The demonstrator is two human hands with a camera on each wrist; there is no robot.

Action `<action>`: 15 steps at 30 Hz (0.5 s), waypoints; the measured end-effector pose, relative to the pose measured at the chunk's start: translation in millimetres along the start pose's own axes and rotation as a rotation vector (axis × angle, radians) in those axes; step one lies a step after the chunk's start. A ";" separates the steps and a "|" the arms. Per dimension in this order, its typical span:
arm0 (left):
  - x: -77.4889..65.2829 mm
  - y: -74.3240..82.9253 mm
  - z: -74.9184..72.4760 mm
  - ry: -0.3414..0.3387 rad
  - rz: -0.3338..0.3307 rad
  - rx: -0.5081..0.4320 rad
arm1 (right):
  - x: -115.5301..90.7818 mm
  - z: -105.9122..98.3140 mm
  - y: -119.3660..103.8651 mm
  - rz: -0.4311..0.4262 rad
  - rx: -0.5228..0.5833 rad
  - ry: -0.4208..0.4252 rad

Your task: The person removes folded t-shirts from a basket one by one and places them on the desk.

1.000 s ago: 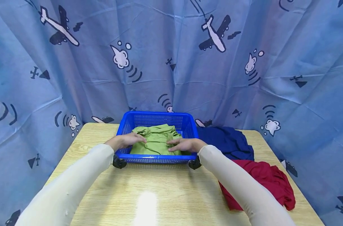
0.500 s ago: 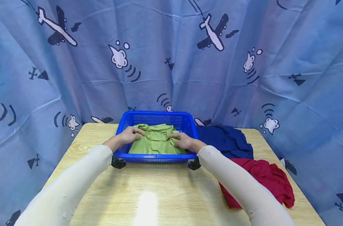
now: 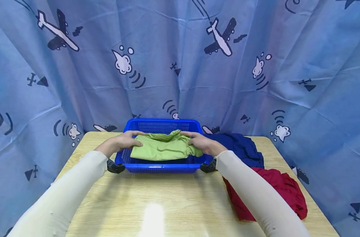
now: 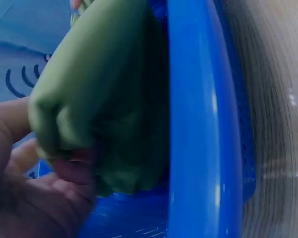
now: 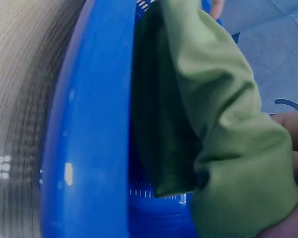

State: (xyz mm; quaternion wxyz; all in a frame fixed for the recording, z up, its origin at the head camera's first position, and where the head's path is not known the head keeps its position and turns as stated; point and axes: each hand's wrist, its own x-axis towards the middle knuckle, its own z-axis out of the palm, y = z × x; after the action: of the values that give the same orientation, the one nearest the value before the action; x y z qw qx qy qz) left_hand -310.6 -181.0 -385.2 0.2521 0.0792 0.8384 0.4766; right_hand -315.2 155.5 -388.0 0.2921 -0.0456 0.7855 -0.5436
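The left hand [image 3: 125, 140] and right hand [image 3: 203, 143] grip green cloth [image 3: 159, 149] over the blue basket [image 3: 160, 166], seemingly midway. Navy cloth [image 3: 242, 149] and red cloth [image 3: 286, 189] lie ungripped.

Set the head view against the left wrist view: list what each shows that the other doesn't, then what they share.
Only the head view: the navy cloth and red cloth beside the basket, the pale sleeves, and the airplanes printed on the curtain.

Only the left wrist view: the shaded underside of the green cloth, and the left grip close up from its palm side.

Both: the left grip holding one end of the green cloth, the blue basket, part of the patterned curtain and some wooden tabletop.
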 end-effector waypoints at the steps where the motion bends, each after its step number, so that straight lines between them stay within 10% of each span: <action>1: -0.4 -0.5 -0.3 -0.032 -0.034 0.010 | 0.0 -0.1 0.6 0.013 0.000 -0.014; 15: 4.7 -2.0 14.8 -0.162 -0.180 0.146 | 8.1 6.2 8.9 0.063 -0.184 -0.110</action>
State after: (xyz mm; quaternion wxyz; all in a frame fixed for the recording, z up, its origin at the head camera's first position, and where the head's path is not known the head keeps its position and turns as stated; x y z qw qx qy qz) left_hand -307.0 -169.1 -394.8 0.3546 0.0600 0.8514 0.3819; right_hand -316.5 150.9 -400.6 0.3464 -0.0774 0.8159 -0.4564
